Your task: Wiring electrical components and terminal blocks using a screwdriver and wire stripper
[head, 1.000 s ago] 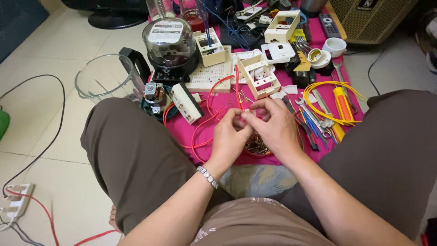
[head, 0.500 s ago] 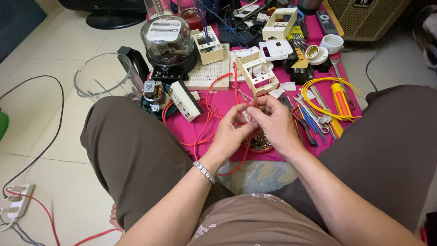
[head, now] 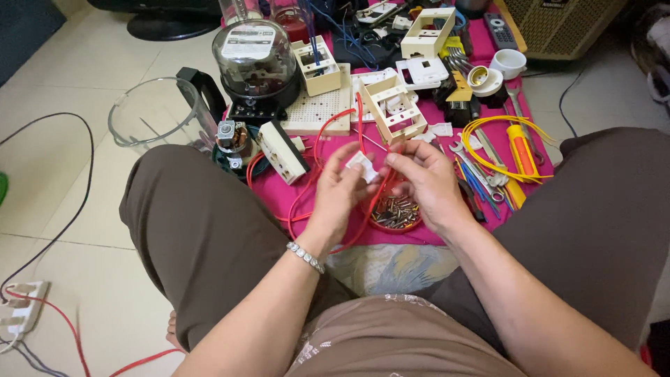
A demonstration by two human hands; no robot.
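I sit on the floor with my knees apart over a pink mat (head: pixel 328 146). My left hand (head: pixel 340 194) holds a small white electrical part (head: pixel 361 165) between thumb and fingers. My right hand (head: pixel 423 180) pinches the same part from the right, where a red wire (head: pixel 322 143) meets it. The red wire loops away over the mat to the left and up. Just under my hands lies a red dish of small metal screws (head: pixel 395 211).
On the mat stand a glass-domed meter (head: pixel 255 54), a perforated cream board (head: pixel 318 108), cream switch frames (head: pixel 395 108), a yellow wire coil (head: pixel 497 143), an orange-handled screwdriver (head: pixel 522 148) and wrenches (head: pixel 481 162). A glass jug (head: pixel 155 115) stands left. A power strip (head: pixel 21 314) lies at bottom left.
Both hands have stayed together over the mat, shifting slightly upward. The fingers have reworked their grip on the white part and red wire.
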